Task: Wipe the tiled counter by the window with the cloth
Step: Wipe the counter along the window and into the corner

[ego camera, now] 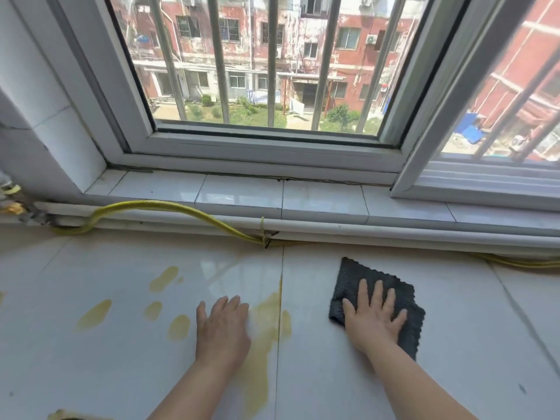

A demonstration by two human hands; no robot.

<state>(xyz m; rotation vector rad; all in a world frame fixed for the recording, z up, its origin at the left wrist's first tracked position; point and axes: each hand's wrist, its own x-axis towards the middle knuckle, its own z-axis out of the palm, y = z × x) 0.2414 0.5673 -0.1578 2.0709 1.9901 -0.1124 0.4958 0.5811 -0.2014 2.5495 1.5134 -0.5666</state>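
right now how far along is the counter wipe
Early on. The counter around the cloth looks free of stains. The right hand presses the cloth flat there. The yellow stains by the left hand are all left to wipe.

The cloth (348, 283) was partly covered by the right hand (374, 322); the yellow hose (151, 204) was cut by the right edge.

Daylight comes through a white-framed window (266, 150) with vertical bars (272, 56); red-brick flats (351, 65) outside, a tiled sill (242, 192) below, a yellow hose (151, 204) along its front edge
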